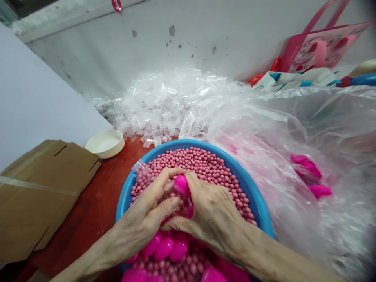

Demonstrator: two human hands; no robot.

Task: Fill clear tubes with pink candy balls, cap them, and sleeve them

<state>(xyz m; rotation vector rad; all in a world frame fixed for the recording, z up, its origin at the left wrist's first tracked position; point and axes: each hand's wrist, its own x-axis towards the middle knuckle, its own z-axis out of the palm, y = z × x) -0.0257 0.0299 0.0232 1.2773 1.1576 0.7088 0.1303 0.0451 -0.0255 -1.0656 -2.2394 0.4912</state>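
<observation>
Both of my hands are close together over a blue basin [260,196] filled with small round dusty-pink beads [194,158]. My right hand [214,211] is curled around a glossy bright pink plastic piece [182,185], which sticks up between its thumb and fingers. From the left, my left hand [147,211] meets it with bent fingers and the thumb pointing inward; what it grips is mostly hidden. Beads show in the gap between the hands. Just below, several bright pink rounded pieces [163,248] lie in a row over the beads. A clear plastic piece [142,167] rests at the basin's left rim.
A heap of clear plastic pieces [173,98] lies against the wall. Clear plastic bags [282,129] holding bright pink pieces spread along the right. On the left are a shallow white dish [105,143] and a cardboard box [44,196] on the red table [88,215]. A pink bag [320,49] stands behind.
</observation>
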